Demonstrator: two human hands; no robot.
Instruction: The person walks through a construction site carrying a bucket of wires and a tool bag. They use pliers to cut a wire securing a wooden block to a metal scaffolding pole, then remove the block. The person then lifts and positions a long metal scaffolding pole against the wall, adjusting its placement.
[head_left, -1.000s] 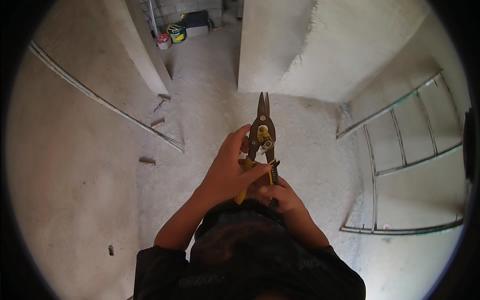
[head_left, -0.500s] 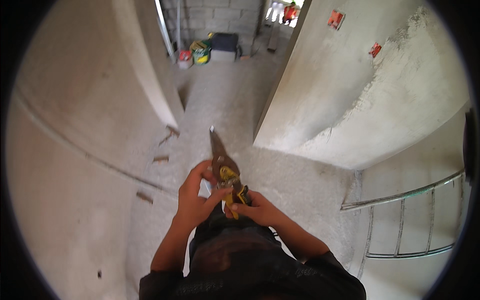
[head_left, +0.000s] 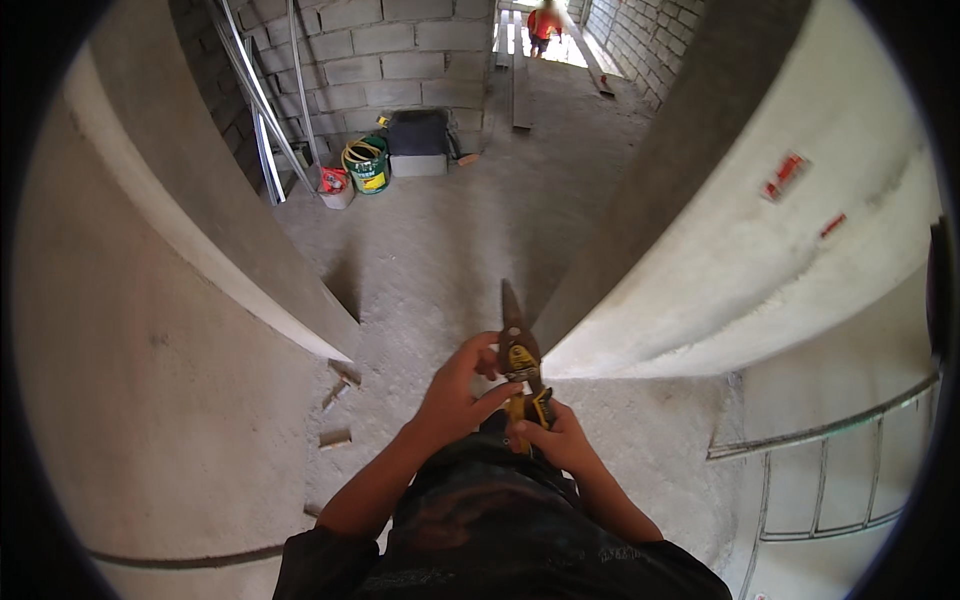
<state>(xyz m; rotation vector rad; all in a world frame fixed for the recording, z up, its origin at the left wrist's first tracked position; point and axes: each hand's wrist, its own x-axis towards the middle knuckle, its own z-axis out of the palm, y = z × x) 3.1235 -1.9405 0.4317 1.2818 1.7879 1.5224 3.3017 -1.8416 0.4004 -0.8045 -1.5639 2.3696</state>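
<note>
A pair of tin snips (head_left: 522,362) with yellow-and-black handles is held in front of my body, its dark pointed blades away from me. The blades look closed together. My left hand (head_left: 462,388) grips it from the left side, fingers near the pivot and thumb across the upper handle. Around the lower handles my right hand (head_left: 562,440) is closed, with its thumb lying over the yellow grip. My palms and some of the fingertips are hidden.
Plastered walls flank an opening, with the right wall's edge (head_left: 545,365) close beyond my hands. Wood scraps (head_left: 336,438) lie left. Ahead are a green bucket (head_left: 368,172), metal channels (head_left: 262,115) and planks (head_left: 521,92). A person (head_left: 543,28) is far off; a metal ladder-like frame (head_left: 825,432) stands right.
The opening, buckets and far person appear closer and more of the far room shows. Both hands and the tin snips sit farther right and slightly lower in the picture, still held alike.
</note>
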